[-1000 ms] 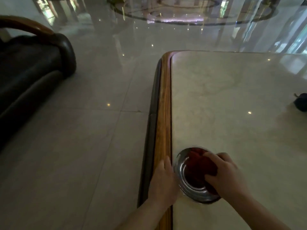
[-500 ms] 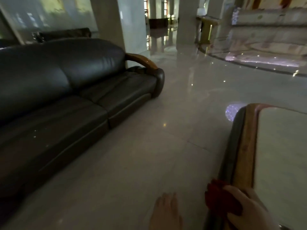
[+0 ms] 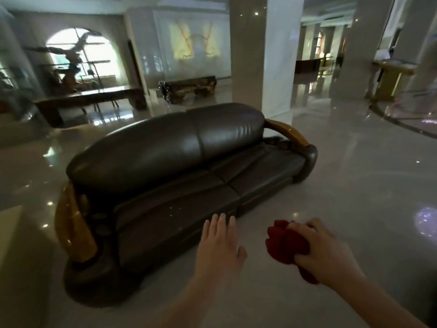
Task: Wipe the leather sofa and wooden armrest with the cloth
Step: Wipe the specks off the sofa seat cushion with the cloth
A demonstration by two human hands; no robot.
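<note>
Sofa (image 3: 189,166) on glossy floor (image 3: 354,185), pillar (image 3: 257,50) behind.

Dark leather sofa (image 3: 189,166) is seen on glossy floor (image 3: 354,185), wooden armrests (image 3: 71,223) at both ends. Red cloth (image 3: 286,242) is bunched in right hand (image 3: 324,254); left hand (image 3: 220,245) is held flat, empty.

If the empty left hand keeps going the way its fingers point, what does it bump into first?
Probably the leather sofa: the left hand points at the front edge of its seat, with only bare floor between. Depth is hard to judge from one view.
</note>
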